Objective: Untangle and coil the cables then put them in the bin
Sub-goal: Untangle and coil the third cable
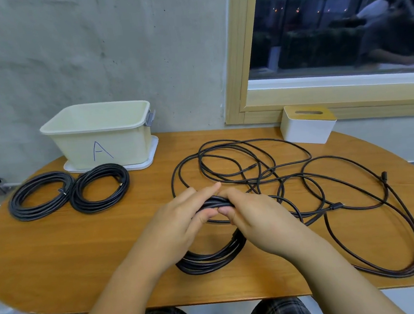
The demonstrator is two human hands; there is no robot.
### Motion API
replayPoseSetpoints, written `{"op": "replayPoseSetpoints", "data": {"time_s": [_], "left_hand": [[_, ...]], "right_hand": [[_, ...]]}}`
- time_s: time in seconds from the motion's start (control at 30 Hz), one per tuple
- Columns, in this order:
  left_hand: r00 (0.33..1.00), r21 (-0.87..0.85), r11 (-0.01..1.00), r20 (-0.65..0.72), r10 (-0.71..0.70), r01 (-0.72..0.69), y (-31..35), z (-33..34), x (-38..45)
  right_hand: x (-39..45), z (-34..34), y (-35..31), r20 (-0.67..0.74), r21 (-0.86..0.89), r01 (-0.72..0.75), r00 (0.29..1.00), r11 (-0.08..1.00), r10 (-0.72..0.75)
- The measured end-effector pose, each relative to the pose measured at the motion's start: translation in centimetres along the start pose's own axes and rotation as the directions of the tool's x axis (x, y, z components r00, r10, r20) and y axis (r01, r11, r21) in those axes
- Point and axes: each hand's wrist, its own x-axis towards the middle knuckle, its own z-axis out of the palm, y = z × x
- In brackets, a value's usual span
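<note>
1. i see the left hand (181,216) and right hand (253,215) both gripping the half-wound coil (209,256) at table centre.
2. loose cable (328,183) sprawls toward three o'clock.
3. bin (99,136) sits at ten o'clock, two finished coils (68,191) just before it.

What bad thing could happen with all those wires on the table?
The loose cable beside the hands crosses over itself many times, so pulling more in could tighten a knot. The half-made coil is gripped only at its top by the left hand and right hand, so its loops might spring apart if the grip slips. One long loop lies near the table edge and could slide off.
</note>
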Motion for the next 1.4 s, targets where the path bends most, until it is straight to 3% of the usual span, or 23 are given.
{"op": "replayPoseSetpoints", "data": {"time_s": [0.23, 0.37, 0.43, 0.6, 0.8, 0.97, 1.13, 1.4], "left_hand": [[0.979, -0.086, 0.996, -0.200, -0.039, 0.022, 0.4, 0.6, -0.2], [0.879, -0.284, 0.955, -0.428, -0.209, 0.089, -0.1, -1.0, -0.3], [0.848, -0.361, 0.929, -0.463, -0.258, 0.085, -0.1, -1.6, -0.2], [0.830, -0.449, 0.891, -0.473, -0.295, 0.061, 0.7, -1.1, 0.1], [0.857, -0.528, 0.849, -0.427, -0.288, 0.023, 1.1, -0.7, -0.3], [0.840, -0.604, 0.796, -0.450, -0.303, -0.037, 1.4, -0.5, -0.5], [0.823, -0.634, 0.771, -0.469, -0.320, -0.062, 1.6, -0.5, -0.4], [0.810, -0.591, 0.802, -0.428, -0.401, 0.085, 0.3, 0.7, 0.0]], "right_hand": [[0.2, -0.1, 0.3, -0.104, 0.136, -0.009, 0.994, 0.991, 0.023], [-0.7, -0.3, 1.9, -0.187, 0.130, -0.087, 0.976, 0.988, 0.110], [-0.9, -0.4, 2.3, -0.197, 0.190, -0.101, 0.970, 0.976, 0.139], [-0.6, 0.0, 1.5, -0.086, 0.291, -0.121, 0.985, 0.949, 0.152], [-0.2, 1.1, 0.7, -0.082, 0.502, -0.116, 0.980, 0.857, 0.181], [-0.2, 1.1, 0.3, -0.073, 0.657, -0.096, 0.979, 0.748, 0.189], [-0.3, 0.6, 0.4, -0.071, 0.619, -0.059, 0.989, 0.783, 0.132], [0.0, 0.7, -0.3, -0.170, 0.378, -0.057, 0.977, 0.924, 0.130]]}}
